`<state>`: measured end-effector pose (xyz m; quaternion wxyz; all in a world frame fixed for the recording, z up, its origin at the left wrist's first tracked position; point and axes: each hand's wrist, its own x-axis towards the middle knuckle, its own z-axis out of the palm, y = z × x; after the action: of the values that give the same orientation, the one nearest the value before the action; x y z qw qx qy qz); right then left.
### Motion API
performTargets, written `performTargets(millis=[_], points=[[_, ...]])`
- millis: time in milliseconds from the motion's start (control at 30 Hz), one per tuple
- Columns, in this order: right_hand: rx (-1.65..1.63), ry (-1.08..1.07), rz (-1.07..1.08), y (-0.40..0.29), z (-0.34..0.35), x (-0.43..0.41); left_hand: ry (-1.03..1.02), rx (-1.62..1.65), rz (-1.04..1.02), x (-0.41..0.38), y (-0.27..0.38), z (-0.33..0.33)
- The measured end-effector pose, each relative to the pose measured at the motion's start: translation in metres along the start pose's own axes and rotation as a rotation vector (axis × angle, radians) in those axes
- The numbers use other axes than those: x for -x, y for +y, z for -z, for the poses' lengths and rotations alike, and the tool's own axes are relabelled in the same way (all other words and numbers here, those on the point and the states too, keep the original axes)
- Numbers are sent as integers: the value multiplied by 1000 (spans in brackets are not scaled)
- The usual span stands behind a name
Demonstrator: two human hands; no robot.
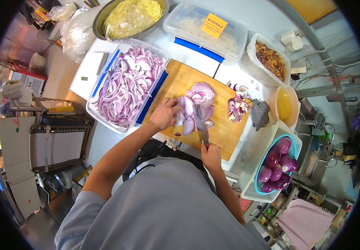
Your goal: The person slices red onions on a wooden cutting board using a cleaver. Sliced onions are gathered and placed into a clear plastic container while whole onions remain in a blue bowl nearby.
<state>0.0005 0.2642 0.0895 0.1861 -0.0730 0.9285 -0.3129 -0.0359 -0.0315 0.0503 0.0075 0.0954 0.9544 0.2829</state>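
Note:
A wooden cutting board (183, 73) lies in front of me with cut red onion (200, 93) heaped on its middle. My right hand (211, 156) grips the handle of a kitchen knife (201, 123), whose blade stands among the onion pieces. On the heap's left side, my left hand (165, 114) has its fingers curled against the onion; its fingertips are partly hidden. Left of the board, touching or nearly touching it, is a clear plastic box (152, 97) full of sliced red onion (133, 81).
Onion trimmings (239, 107) and a grey cloth (259, 114) lie to the right. Beyond are a tub of whole red onions (255, 175), a bowl of yellow liquid (293, 114) and a brown-food container (251, 61). Behind stand a lidded box (183, 26) and a noodle bowl (97, 26).

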Motion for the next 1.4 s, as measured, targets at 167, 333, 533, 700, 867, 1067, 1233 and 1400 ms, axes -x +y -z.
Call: performTargets(millis=[167, 333, 533, 700, 867, 1067, 1233, 1400], points=[[34, 54, 67, 13, 0, 12, 34, 110, 131, -31, -25, -7], [6, 20, 25, 23, -4, 21, 192, 258, 358, -31, -28, 1], [20, 7, 19, 30, -2, 26, 411, -86, 84, 7, 8, 10], [-1, 18, -5, 35, 12, 25, -49, 187, 341, 11, 55, -13], [11, 43, -6, 34, 23, 22, -30, -9, 424, -15, 74, -55], [5, 25, -5, 43, 15, 32, 127, 521, 566, -10, 67, -56], [-20, -171, 69, 22, 10, 29, 424, 593, 627, 29, 38, -9], [110, -357, 175, -3, -21, 2, 510, 533, 615, 81, 56, 37]])
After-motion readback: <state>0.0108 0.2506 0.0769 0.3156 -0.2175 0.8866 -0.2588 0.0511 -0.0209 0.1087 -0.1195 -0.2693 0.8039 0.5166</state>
